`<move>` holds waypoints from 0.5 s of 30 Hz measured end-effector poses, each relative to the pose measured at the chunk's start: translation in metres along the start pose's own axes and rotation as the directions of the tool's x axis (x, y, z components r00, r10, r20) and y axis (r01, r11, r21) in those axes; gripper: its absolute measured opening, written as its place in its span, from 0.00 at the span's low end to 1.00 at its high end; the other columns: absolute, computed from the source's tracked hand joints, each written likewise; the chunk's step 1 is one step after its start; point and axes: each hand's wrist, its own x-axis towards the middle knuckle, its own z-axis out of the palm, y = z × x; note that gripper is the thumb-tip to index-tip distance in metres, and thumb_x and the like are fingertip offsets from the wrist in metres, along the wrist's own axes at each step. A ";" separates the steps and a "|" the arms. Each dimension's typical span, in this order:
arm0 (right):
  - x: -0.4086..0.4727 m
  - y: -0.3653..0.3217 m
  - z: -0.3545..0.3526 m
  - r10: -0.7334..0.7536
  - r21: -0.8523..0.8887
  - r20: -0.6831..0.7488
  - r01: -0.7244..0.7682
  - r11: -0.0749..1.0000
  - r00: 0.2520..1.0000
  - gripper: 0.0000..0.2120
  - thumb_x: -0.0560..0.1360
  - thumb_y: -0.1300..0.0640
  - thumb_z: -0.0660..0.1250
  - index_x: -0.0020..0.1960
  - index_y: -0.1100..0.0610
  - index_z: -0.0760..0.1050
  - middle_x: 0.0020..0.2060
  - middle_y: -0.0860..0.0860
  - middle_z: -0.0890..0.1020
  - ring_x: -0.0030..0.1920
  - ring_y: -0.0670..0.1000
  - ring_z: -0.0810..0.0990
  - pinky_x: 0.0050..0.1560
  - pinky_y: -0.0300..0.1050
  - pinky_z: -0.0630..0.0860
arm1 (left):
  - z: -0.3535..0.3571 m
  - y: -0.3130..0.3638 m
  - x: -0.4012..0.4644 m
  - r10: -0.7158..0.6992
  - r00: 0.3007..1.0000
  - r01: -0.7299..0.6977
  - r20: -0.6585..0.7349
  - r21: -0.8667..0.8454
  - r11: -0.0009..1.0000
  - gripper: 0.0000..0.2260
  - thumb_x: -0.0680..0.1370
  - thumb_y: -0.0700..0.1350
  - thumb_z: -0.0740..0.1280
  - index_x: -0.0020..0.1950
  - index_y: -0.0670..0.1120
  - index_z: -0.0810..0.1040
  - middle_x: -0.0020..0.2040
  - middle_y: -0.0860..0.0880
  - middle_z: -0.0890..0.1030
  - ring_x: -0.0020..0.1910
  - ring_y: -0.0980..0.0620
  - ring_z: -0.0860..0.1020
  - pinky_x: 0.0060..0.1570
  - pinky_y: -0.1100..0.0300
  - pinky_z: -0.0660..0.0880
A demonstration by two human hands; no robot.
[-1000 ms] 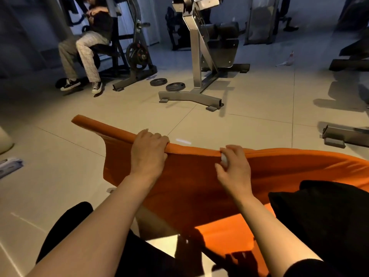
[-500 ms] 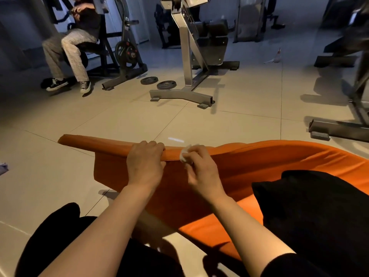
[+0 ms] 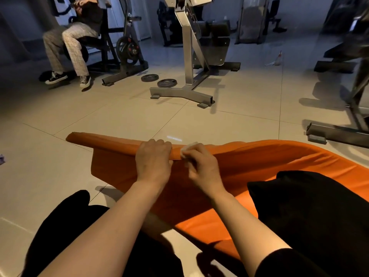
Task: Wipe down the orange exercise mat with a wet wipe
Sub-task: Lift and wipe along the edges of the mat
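Observation:
The orange exercise mat (image 3: 249, 168) is lifted off the tiled floor, its folded top edge running from lower left to the right. My left hand (image 3: 153, 160) grips that top edge, fingers curled over it. Right beside it, my right hand (image 3: 201, 166) pinches a small white wet wipe (image 3: 188, 147) and presses it against the same edge. The two hands nearly touch. My black-clad legs lie under and beside the mat, and the right one hides part of it.
A steel gym machine frame (image 3: 189, 90) stands ahead, with two weight plates (image 3: 158, 80) on the floor beside it. A person (image 3: 73, 43) sits on a machine at the far left. Another machine base (image 3: 337, 132) lies at the right. A small packet (image 3: 1, 158) sits at the left edge.
My right hand has slid left along the mat's top edge with the wipe, from well apart to right beside my left hand. The left hand keeps its grip.

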 end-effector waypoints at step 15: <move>-0.010 -0.003 0.007 -0.013 -0.027 0.064 0.015 1.000 0.998 0.10 0.71 0.64 0.61 0.48 0.60 0.79 0.45 0.54 0.77 0.42 0.55 0.80 0.40 0.48 0.77 | 0.002 0.005 -0.003 0.016 1.000 -0.015 0.022 -0.032 0.999 0.09 0.76 0.51 0.67 0.53 0.50 0.77 0.52 0.50 0.79 0.54 0.48 0.74 0.53 0.57 0.64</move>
